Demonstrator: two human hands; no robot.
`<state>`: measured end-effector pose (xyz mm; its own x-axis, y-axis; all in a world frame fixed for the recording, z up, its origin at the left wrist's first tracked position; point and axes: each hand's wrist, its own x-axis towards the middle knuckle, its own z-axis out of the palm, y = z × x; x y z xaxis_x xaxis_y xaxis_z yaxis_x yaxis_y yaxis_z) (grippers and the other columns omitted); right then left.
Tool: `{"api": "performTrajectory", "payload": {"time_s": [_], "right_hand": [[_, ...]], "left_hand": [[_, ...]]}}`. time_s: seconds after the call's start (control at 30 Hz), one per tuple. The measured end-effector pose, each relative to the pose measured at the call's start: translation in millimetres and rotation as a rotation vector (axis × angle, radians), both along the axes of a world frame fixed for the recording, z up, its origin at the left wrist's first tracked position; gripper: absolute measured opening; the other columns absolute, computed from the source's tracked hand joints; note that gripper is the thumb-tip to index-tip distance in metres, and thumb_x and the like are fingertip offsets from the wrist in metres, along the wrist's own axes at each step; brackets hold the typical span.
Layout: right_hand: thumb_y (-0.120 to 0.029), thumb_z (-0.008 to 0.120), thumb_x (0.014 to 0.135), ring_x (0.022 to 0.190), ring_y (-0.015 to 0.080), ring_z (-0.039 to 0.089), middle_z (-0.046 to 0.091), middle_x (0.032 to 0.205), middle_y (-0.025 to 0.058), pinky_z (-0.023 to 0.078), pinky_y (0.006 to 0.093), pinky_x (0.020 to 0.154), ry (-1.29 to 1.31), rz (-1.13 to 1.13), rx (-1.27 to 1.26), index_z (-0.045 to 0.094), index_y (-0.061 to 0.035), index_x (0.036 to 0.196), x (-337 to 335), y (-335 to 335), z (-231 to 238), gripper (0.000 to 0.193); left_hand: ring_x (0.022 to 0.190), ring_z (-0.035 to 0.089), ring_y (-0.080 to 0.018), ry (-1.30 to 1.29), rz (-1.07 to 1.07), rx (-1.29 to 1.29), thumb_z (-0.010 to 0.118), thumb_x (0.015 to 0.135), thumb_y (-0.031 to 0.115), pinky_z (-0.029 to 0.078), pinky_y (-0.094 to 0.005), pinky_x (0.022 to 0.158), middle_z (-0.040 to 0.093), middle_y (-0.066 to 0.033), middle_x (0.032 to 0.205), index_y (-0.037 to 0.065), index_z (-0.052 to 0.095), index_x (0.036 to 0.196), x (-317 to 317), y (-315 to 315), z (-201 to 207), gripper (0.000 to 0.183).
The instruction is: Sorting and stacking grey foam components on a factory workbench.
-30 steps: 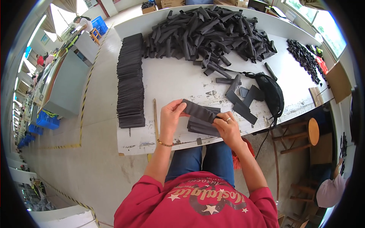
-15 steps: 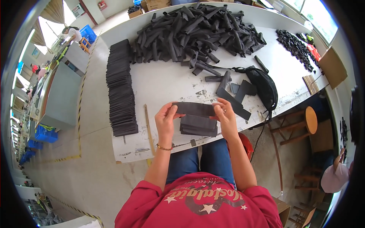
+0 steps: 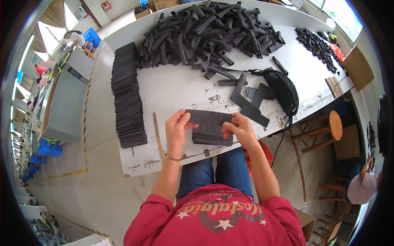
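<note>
A flat black fabric strip (image 3: 209,117) is stretched between my hands above the table's near edge. At its left end, my left hand (image 3: 177,127) pinches it between thumb and fingers. My right hand (image 3: 241,130) grips the right end, its thumb bent in front. Just below the strip, and partly covered by it, lies a small stack of similar black pieces (image 3: 212,140). A long, tight row of flat black pieces (image 3: 128,96) stands along the table's left side. Many curled black pieces (image 3: 209,33) are heaped at the back.
A black waist bag (image 3: 282,91) with a strap lies at the right, beside several loose strips (image 3: 254,115). A wooden stick (image 3: 158,133) rests left of my left hand. Small black parts (image 3: 316,49) are spread at the far right. A wooden stool (image 3: 334,126) stands off the right edge.
My right thumb and fingers have shifted lower on the strip's right end. The strip now overlaps the stack more in view. My left hand keeps its pinch.
</note>
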<state>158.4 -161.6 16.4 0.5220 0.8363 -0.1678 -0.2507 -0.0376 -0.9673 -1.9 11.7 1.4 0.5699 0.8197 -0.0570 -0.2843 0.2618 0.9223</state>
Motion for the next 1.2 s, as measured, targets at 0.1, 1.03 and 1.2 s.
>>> {"api": "performTrajectory", "payload": {"time_s": [0.1,1.03,1.2], "right_hand": [[-0.008,0.066,0.089,0.062,0.0179,0.065,0.065,0.078,0.0131,0.051,0.0271,0.057,0.065,0.057,0.017,0.051,0.008,0.112,1,-4,-6,0.032],[-0.013,0.07,0.089,0.049,0.0079,0.055,0.058,0.06,0.0035,0.043,0.0236,0.046,-0.123,-0.136,-0.062,0.055,-0.002,0.071,-12,-9,-19,0.025],[-0.011,0.069,0.089,0.052,0.0072,0.056,0.058,0.06,0.0025,0.045,0.0229,0.051,-0.163,-0.086,-0.074,0.058,-0.0002,0.076,-14,-11,-14,0.02]], "left_hand": [[0.066,0.064,-0.0155,0.025,-0.049,-0.014,0.062,0.091,0.006,0.062,-0.034,0.064,0.064,-0.0063,0.081,-0.008,0.065,0.103,-3,3,-2,0.019],[0.05,0.06,-0.0126,0.115,-0.382,-0.004,0.06,0.095,0.02,0.046,-0.0219,0.045,0.066,-0.0105,0.073,-0.002,0.063,0.112,-14,-6,6,0.028],[0.05,0.06,-0.0129,0.159,-0.388,0.12,0.06,0.096,0.023,0.046,-0.0223,0.046,0.066,-0.0109,0.071,-0.002,0.061,0.112,-19,2,1,0.03]]}}
